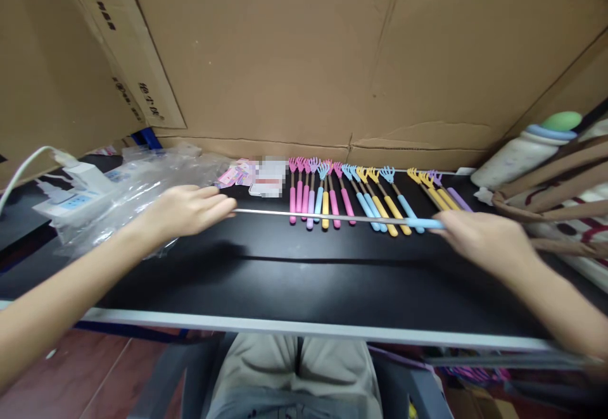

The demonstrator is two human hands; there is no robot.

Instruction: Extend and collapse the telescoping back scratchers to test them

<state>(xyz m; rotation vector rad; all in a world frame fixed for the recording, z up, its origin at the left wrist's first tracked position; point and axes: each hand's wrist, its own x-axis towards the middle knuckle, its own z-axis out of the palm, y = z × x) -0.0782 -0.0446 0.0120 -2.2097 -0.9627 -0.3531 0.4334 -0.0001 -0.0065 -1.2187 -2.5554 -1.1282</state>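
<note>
A back scratcher (365, 219) with a thin metal rod, drawn out long, and a light blue handle is held level above the table. My right hand (479, 238) is closed around the blue handle. At the other end, my left hand (197, 209) is closed over the tip of the rod, so the scratcher's claw is hidden. Behind the rod, several short back scratchers lie in a row, claws pointing away: pink ones (334, 208), blue ones (318, 204), yellow ones (380, 205) and purple ones (310, 209).
Clear plastic bags (156, 181) lie at the left beside a power strip (78, 200) with a white plug. Printed cards (237, 173) and a white label (268, 181) are near the back. A bottle (517, 156) and fabric bag stand right. Cardboard (285, 58) walls the back.
</note>
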